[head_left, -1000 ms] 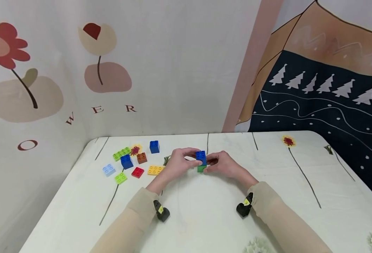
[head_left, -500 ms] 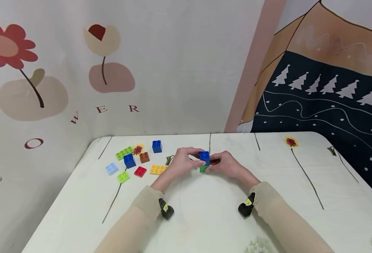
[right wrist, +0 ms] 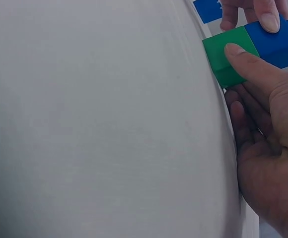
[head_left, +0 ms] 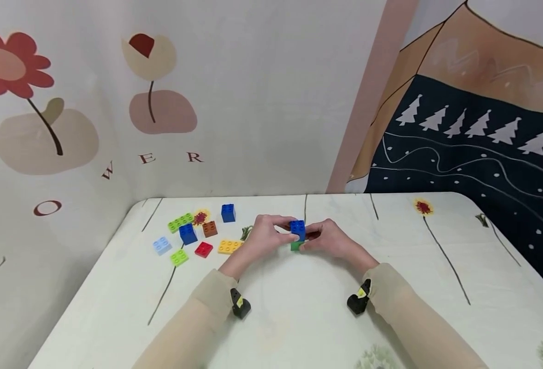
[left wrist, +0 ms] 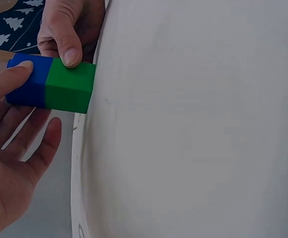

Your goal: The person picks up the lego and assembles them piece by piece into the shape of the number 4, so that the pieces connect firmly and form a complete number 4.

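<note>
Pale hanging fabric printed with flowers and letters backs the scene, meeting a dark panel of white trees at the right. Before it lies a bench under a white cloth printed with long-stemmed flowers.

Near the middle of its far half, a blue brick sits squarely on top of a green brick, the pair upright with studs facing up and no visible gap at the seam.

The left hand grips the blue brick, thumb flat against its near face and fingers around behind; the lower fingers spread loosely, clear of it. The right hand pinches the green brick below, its thumb pressed on the near side, the other fingers bent in beyond; their exact contact is partly hidden. Both hands are only partly closed.

Left of the hands lie loose pieces: a long lime brick, a short lime brick, two blue blocks, and brown, light blue, red and yellow pieces. Each sleeve ends by a black wrist device.
</note>
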### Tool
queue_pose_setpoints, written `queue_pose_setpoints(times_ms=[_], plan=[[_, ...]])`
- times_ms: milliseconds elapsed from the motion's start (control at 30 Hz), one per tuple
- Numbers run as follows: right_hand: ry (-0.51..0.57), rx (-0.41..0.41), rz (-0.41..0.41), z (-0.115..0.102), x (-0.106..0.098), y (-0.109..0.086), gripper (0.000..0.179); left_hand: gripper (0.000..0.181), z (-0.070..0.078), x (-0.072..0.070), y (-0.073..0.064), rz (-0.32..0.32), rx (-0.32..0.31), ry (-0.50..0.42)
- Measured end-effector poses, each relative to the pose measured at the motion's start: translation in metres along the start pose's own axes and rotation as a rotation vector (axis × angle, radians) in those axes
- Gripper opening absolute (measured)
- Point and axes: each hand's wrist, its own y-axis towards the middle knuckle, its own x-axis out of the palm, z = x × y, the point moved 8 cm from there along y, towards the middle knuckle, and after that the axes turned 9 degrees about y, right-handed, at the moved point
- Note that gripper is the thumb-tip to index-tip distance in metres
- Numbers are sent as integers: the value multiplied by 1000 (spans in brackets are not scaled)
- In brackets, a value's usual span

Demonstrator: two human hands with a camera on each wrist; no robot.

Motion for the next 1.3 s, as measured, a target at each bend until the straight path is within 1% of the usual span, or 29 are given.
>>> queue_pose_setpoints(times_ms=[100,333,400,467,533,600,733,867,967,1067,1167,1233,1300], plan=[[1,2,3,-2,-1,0,36,40,0,-1,1,-7,1,13],[8,-10,-5,-4,0,-1,37,35,9,-3,0,-61,64,58],[9,-19,-13,-5,2,-1,37,37,10,-4,-2,-79,59,53],[1,-22,-23,-7,4,-1,37,44,8,-6,-5,-96,41,47],[-12,-15,-32,-9,5,-2,36,50,6,-11,-9,-111,29,46],[-27,-5,-36,-10,6,-2,35,51,2,-21,-14,-119,29,57],[-62,8,-37,-10,6,-3,32,47,-8,-45,-25,-121,6,85],[-69,15,-27,-8,4,-3,36,45,-27,-72,-38,-79,-42,112],[-46,6,-15,-8,2,-5,40,46,-40,-87,-48,-49,-68,132],[-13,-13,-5,-11,-1,-8,40,48,-54,-97,-58,-35,-98,156],[17,-28,2,-12,-1,-9,41,48,-68,-103,-65,-21,-140,182],[29,-38,5,-13,-1,-9,43,49,-74,-105,-69,-21,-146,204],[36,-48,14,-15,0,-9,43,49,-78,-105,-72,-31,-132,243]])
